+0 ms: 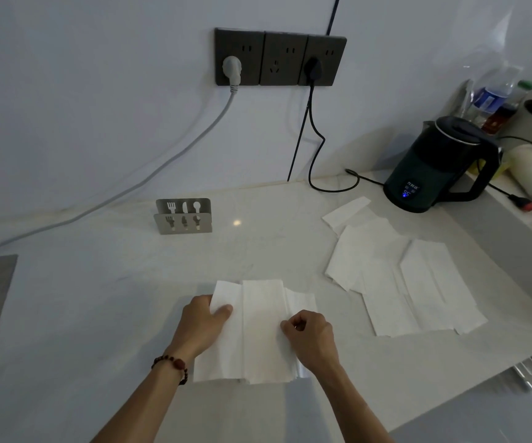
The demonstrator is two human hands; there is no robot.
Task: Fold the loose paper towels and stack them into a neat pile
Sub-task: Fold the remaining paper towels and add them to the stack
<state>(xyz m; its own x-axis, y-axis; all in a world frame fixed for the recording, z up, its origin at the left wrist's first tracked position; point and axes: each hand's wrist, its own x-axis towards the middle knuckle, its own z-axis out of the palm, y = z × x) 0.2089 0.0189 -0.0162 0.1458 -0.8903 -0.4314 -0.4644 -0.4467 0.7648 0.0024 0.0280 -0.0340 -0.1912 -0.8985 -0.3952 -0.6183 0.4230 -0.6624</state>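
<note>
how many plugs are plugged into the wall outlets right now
2: a grey plug in the left outlet and a black plug in the right outlet. The middle outlet is free.

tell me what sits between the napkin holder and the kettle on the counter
Nothing: in the head view only bare counter lies between the napkin holder and the kettle.

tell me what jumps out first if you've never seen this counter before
Near the front edge of the pale stone counter, the left hand and right hand both hold a white paper towel being folded. To its right lies a loose spread of unfolded white paper towels, and behind them, near the wall, stands a dark electric kettle with a lit blue display.
</note>
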